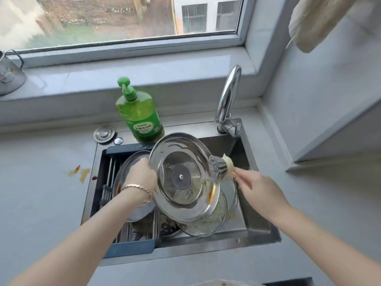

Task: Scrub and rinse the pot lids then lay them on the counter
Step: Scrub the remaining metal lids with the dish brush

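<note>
The pot lid [181, 176], steel-rimmed with a glass centre, is tilted above the sink [257, 230], its underside facing the camera. The left hand [142, 174] grips its left rim, and the right hand [259, 188] holds a wire scrubbing brush [218, 167] against its right rim. Another steel lid [132, 159] and a glass lid [214, 221] lie in the sink below, a green dish-soap bottle [140, 116] stands behind, and brown stains [80, 173] mark the desk [41, 182] to the left
</note>
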